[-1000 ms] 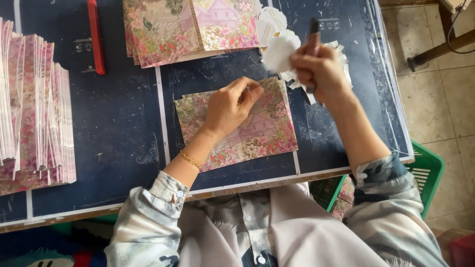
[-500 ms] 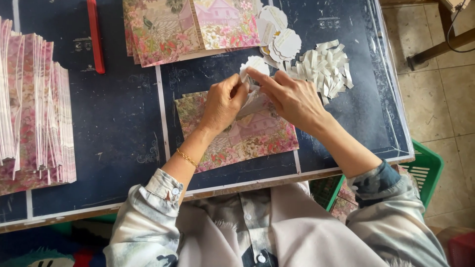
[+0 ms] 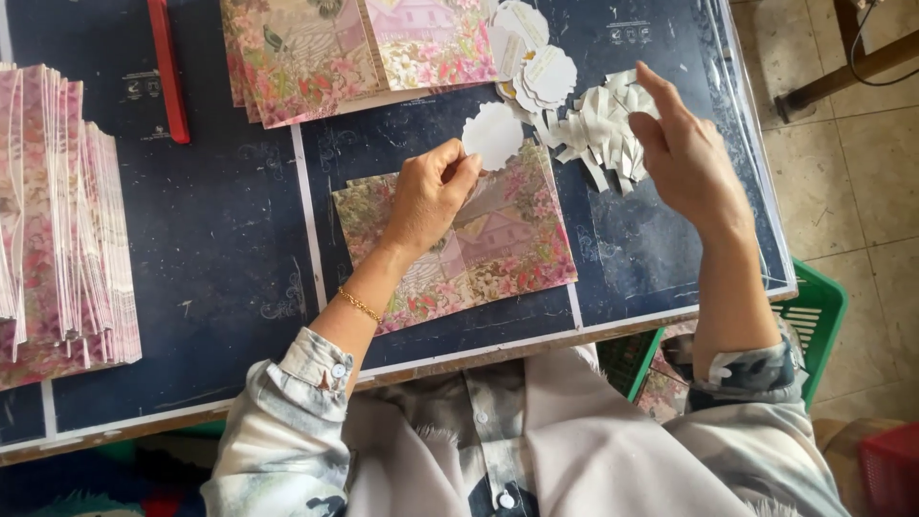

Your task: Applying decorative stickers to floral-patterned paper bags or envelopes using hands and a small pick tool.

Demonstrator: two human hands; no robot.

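Fingertips of the left hand [image 3: 429, 196] pinch a white scalloped paper disc [image 3: 494, 135] by its lower edge, though the thumb hides the exact grip. The hand rests palm down on a floral printed sheet [image 3: 488, 254] lying on the dark counter [image 3: 220, 239], wrist bent, a thin gold bracelet [image 3: 358, 305] on the forearm. The right hand [image 3: 684, 158] hovers above a heap of white paper strips [image 3: 598, 134], fingers loosely spread and empty, index pointing up. More white discs [image 3: 536, 72] lie beyond. Stacked floral sheets [image 3: 57, 211] are cut off at the left edge, and a red bar [image 3: 167, 69] at the top.
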